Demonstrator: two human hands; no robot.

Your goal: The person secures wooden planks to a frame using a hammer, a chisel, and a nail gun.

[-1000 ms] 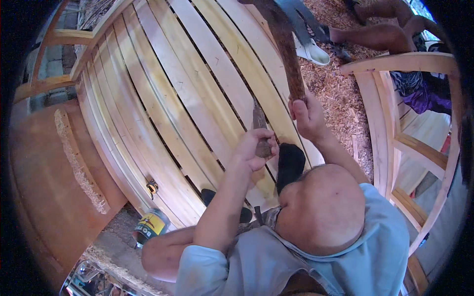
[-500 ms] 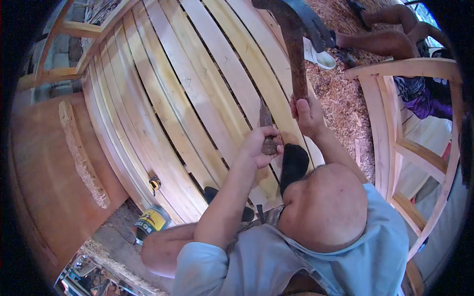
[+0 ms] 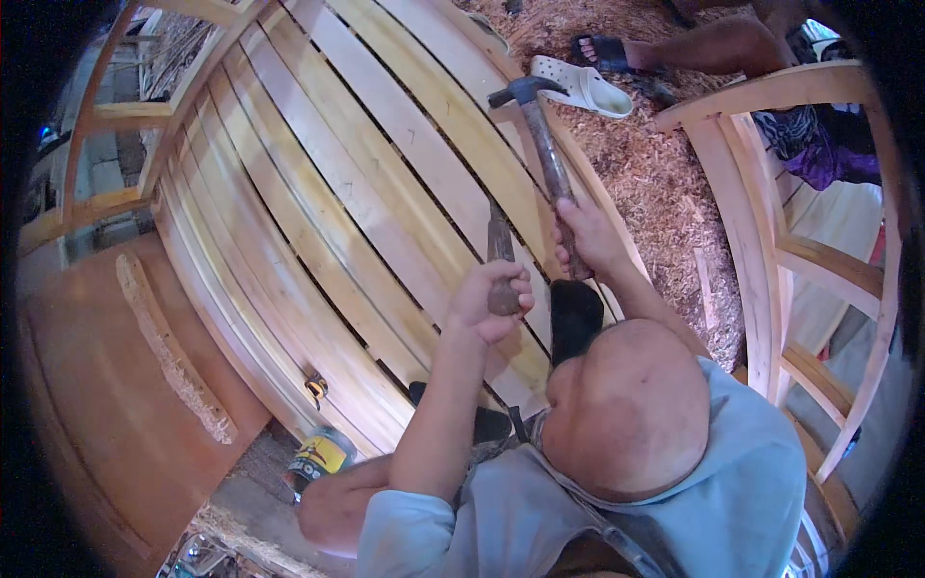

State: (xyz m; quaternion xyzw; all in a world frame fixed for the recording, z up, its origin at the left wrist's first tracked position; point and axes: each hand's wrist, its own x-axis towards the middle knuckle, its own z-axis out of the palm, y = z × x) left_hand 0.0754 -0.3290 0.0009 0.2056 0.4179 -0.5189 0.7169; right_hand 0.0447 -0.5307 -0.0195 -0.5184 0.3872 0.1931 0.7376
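My left hand [image 3: 493, 303] is wrapped round the handle of a chisel [image 3: 499, 241], whose dark blade points away from me over the pale wooden slats [image 3: 385, 193]. The round butt of its handle shows at my fingers. A claw hammer [image 3: 547, 149] is in my right hand [image 3: 590, 236], gripped near the end of its brown handle. Its dark head is beyond the chisel, toward the slats' right edge, and I cannot tell whether it touches the wood. My feet in dark socks [image 3: 575, 323] rest on the slats.
A tape measure [image 3: 316, 388] lies on the slats, with a yellow-labelled container [image 3: 323, 455] beyond their near-left edge. Wood shavings [image 3: 665, 207] cover the floor at right, with a white clog [image 3: 588, 89] and another person's leg [image 3: 703, 53]. A wooden frame [image 3: 756, 250] stands right; a brown board [image 3: 87, 347], left.
The hammer has come down from high in front of me, its head now lower and farther from my face. My left hand has shifted slightly, still round the chisel.
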